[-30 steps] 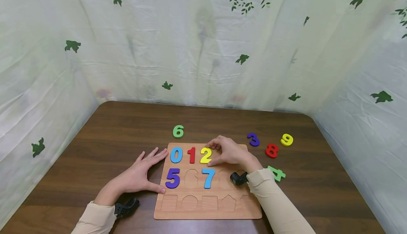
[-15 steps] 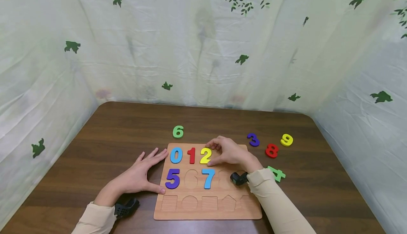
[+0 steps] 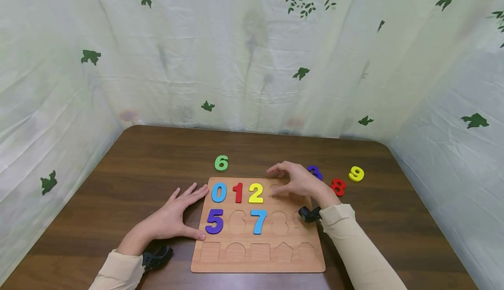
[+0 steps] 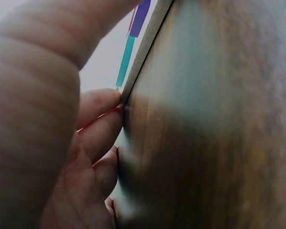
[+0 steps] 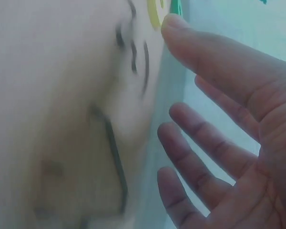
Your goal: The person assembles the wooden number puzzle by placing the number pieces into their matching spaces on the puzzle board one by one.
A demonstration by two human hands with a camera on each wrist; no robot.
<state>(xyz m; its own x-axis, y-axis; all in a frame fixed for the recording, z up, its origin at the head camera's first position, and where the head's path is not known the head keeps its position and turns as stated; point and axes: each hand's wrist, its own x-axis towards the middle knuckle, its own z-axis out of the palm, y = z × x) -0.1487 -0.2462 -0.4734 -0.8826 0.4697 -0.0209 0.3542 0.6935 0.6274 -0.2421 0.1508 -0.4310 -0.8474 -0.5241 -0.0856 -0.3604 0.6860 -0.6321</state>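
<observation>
A wooden number board [image 3: 260,255] lies on the table with the blue 0 [image 3: 218,192], red 1 [image 3: 238,193], yellow 2 [image 3: 256,193], purple 5 [image 3: 214,221] and light blue 7 [image 3: 258,221] on it. My left hand [image 3: 173,215] rests at the board's left edge, fingers spread and thumb on its lower left side. Over the top right of the board hovers my right hand [image 3: 299,180], holding nothing. In the right wrist view its fingers [image 5: 190,129] are apart and relaxed. The purple 3 [image 3: 315,171] is partly hidden behind it.
Beyond the board lies a green 6 [image 3: 221,163]. To the right are a red 8 [image 3: 338,187] and a yellow 9 [image 3: 356,174]. Outlined recesses show along the board's lower rows. A pale curtain [image 3: 236,62] with green leaf shapes hangs behind the table [image 3: 157,150].
My right hand has left the yellow 2 and moved right and slightly away, now partly covering the purple 3. The green 4 is now hidden by the right arm. My left hand has stayed put.
</observation>
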